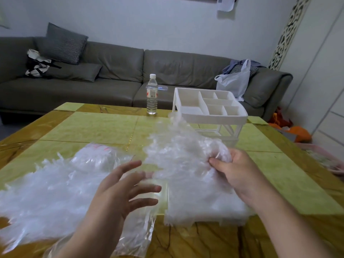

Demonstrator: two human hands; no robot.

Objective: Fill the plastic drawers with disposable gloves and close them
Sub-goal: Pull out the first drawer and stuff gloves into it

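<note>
progress: looks early-ish, drawer (pixel 204 207) pulled out on the counter (pixel 104 125), heaped with gloves (pixel 182 164) | right hand (pixel 236 172) pinching a wad over it | left hand (pixel 121 190) spread, gripping nothing | more gloves in bag (pixel 55 187) at left | drawer unit (pixel 210 108) behind; nothing closed yet
</note>
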